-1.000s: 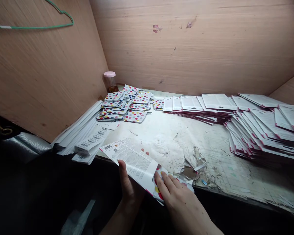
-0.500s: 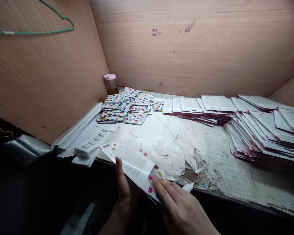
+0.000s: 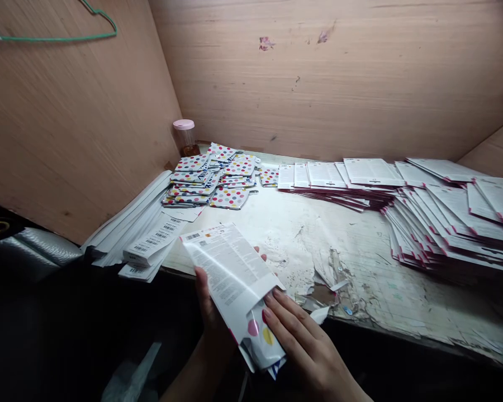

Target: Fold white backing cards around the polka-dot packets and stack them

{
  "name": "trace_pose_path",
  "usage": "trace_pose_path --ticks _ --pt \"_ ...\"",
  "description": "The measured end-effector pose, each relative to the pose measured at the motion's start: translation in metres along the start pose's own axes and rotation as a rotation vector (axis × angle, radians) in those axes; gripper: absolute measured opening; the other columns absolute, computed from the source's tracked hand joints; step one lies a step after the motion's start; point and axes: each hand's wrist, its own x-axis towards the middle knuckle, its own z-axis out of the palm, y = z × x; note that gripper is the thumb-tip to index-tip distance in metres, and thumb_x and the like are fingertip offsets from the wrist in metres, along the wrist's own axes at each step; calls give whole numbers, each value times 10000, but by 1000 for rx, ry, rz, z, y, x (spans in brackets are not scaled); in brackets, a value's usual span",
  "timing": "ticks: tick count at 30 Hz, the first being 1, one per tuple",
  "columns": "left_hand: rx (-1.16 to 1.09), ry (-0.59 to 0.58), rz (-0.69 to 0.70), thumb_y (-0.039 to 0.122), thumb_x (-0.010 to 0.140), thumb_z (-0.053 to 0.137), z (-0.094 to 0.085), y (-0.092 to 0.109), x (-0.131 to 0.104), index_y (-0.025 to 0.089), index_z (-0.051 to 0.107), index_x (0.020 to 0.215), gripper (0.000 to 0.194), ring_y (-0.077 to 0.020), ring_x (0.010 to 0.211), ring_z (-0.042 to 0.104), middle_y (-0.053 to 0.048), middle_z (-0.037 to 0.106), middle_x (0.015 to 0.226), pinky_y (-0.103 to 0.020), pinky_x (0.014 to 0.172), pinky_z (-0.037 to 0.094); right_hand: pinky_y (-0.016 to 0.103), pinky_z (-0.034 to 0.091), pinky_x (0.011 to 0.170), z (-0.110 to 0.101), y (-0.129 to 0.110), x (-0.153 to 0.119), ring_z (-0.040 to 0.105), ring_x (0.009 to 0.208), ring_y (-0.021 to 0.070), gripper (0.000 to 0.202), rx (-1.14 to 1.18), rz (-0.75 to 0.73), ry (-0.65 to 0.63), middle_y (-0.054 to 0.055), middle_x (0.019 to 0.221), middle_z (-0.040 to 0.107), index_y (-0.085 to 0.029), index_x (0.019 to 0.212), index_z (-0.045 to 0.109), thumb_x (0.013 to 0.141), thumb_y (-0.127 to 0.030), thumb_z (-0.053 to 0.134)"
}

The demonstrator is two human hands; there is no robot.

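Note:
A white printed cardboard sleeve (image 3: 232, 265) slants above the table's front edge, its open end toward me. My left hand (image 3: 212, 307) grips it from beneath, thumb along the left edge and fingertips showing past the right edge. A shiny polka-dot packet (image 3: 260, 335) lies partly inside the sleeve's open end, its near part sticking out. My right hand (image 3: 304, 340) is closed over that packet, fingers pressed on its top with the tips at the sleeve's mouth. The right thumb is hidden.
Polka-dot packets (image 3: 230, 198) are piled at the back left, near a pink-lidded jar (image 3: 184, 137). Stacks of white printed sleeves (image 3: 373, 172) fill the back and right. Barcode label strips (image 3: 151, 243) lie left. A green hanger (image 3: 58, 39) is on the left wall. The tabletop (image 3: 360, 279) is torn.
The sleeve has tilted more steeply, its open end now lower and nearer me. More of the polka-dot packet shows outside the mouth. My right hand has turned with it, and the view shifted slightly.

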Motion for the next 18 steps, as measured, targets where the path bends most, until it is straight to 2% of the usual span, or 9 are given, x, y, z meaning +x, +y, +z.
trace_pose_path --ticks 3,6,8,10,13,16,18 --pt "-62 -5 -52 692 753 569 -6 -22 2 115 552 1315 806 -416 1290 447 -187 624 1253 -533 1090 310 470 540 912 13 5 11 589 1139 293 373 -40 122 27 188 1183 647 -89 1292 537 955 -168 400" --pt "-92 5 -52 535 830 586 -16 -38 4 151 595 1274 587 -350 1302 460 -138 656 1230 -466 1130 279 447 565 846 24 10 23 645 989 270 299 -82 226 130 162 1065 685 -112 1179 614 948 -123 424" --pt "-76 -23 -32 603 831 551 -23 -36 8 157 569 1304 651 -351 1304 458 -139 640 1260 -477 1130 273 414 559 873 24 11 24 651 1005 255 305 -39 214 216 154 1062 691 -110 1193 600 940 -86 433" --pt "-15 -66 -43 752 754 519 -28 -25 13 125 508 1358 870 -393 1295 455 -186 605 1294 -523 1111 279 367 549 909 21 9 18 636 1084 237 335 84 193 243 158 1125 677 -113 1236 561 936 -55 425" --pt "96 -52 -57 881 616 498 -28 -5 20 95 456 1390 1104 -449 1253 476 -227 590 1293 -559 1067 304 396 502 991 16 4 1 511 1273 259 365 265 142 148 195 1295 586 -107 1297 492 943 -70 415" --pt "123 27 -16 905 644 409 -20 6 25 100 498 1353 1076 -467 1243 477 -212 606 1275 -558 1021 345 518 405 1064 15 3 -17 327 1394 311 448 279 36 34 218 1438 444 -92 1383 377 937 -97 421" --pt "112 60 -24 895 677 365 -15 4 25 102 513 1335 1041 -472 1253 464 -212 607 1276 -575 1001 359 541 376 1075 15 2 -22 288 1411 312 508 246 17 -28 207 1488 376 -118 1429 311 937 -121 436"
